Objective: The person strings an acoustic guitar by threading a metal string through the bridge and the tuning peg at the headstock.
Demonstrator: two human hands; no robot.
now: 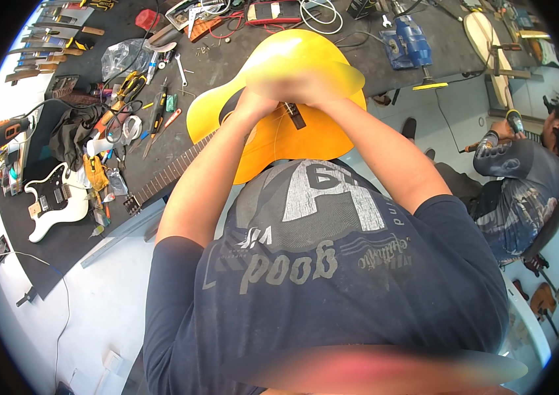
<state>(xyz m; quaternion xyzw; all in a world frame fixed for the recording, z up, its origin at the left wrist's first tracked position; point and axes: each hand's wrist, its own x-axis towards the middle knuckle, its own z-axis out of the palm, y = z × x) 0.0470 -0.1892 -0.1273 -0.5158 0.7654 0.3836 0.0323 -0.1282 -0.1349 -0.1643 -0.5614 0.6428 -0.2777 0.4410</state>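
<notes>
A yellow acoustic guitar [335, 135] lies on the dark workbench in front of me, its neck [181, 164] pointing to the lower left. Above the guitar's top, close to the bridge [298, 117], my left hand [263, 94] and my right hand [322, 91] are side by side. Strings run near the bridge, between my forearms. A blur covers both hands, so their fingers and anything they hold cannot be made out. Part of the soundhole is hidden behind my left forearm.
Pliers [131, 85], a wrench [181, 69] and several other tools crowd the left side. A white electric guitar body [82, 204] lies there too. A red meter [273, 11] sits behind; a blue vise [412, 43] stands right. Another person [516, 171] works at far right.
</notes>
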